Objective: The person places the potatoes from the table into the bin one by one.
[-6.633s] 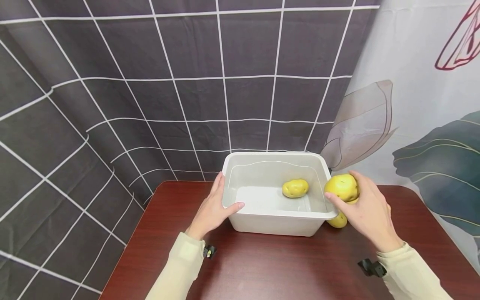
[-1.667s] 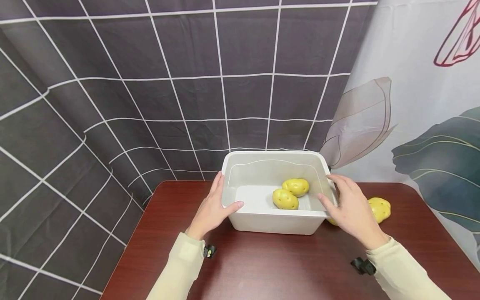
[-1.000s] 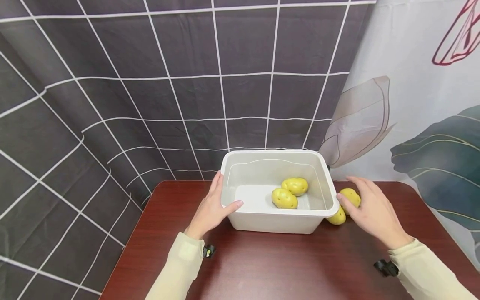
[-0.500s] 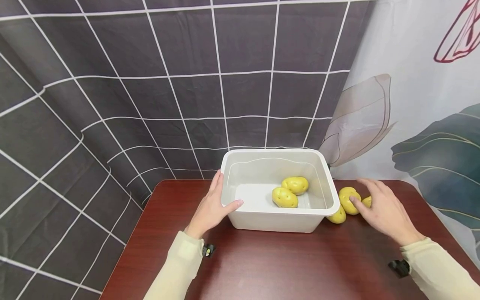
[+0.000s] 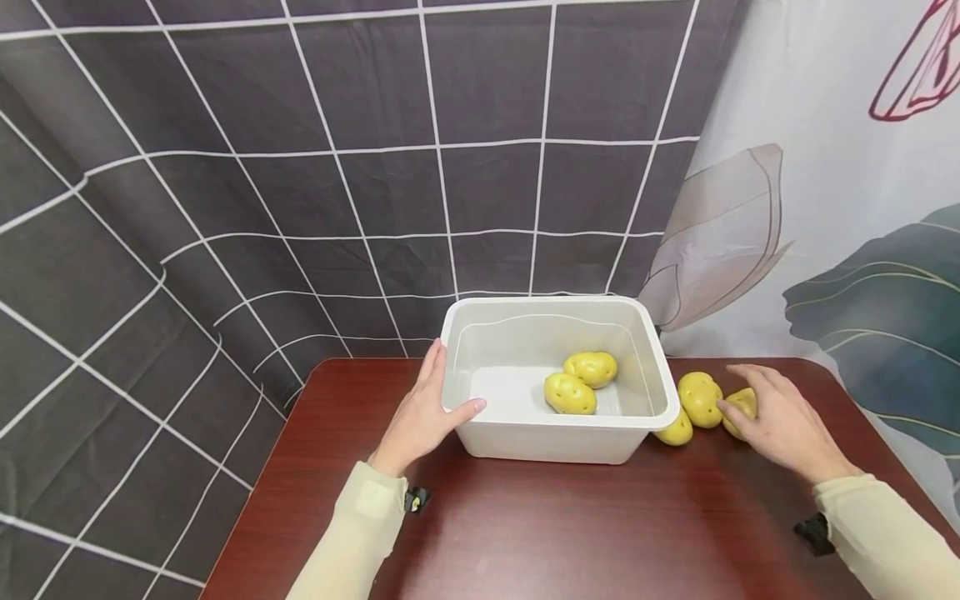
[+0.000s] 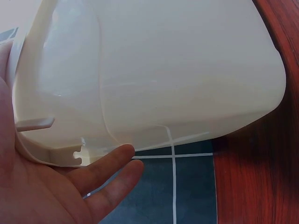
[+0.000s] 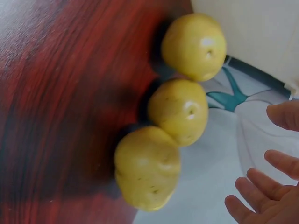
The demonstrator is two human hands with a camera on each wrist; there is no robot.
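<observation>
A white plastic bin (image 5: 547,440) stands at the back of the table with two yellow potatoes, one (image 5: 591,369) behind the other (image 5: 570,394), on its floor. My left hand (image 5: 420,417) rests at the bin's front left corner, thumb over the rim; in the left wrist view, straight fingers (image 6: 105,170) lie along the outer wall. Three more potatoes sit in a row right of the bin: one (image 5: 675,429) beside its wall, a middle one (image 5: 701,398) and the rightmost (image 5: 741,412). My right hand (image 5: 787,421) hovers at the rightmost potato, fingers spread, holding nothing.
The reddish-brown wooden table (image 5: 525,533) extends in front of the bin. Behind hangs a dark gridded curtain (image 5: 360,192), with a pale leaf-patterned cloth (image 5: 847,208) on the right. Black wrist cameras (image 5: 816,533) sit on both cuffs.
The potato my right hand held earlier now lies in the bin. That hand has left the bin's right rim and moved right, over the potato row. My left hand stays put.
</observation>
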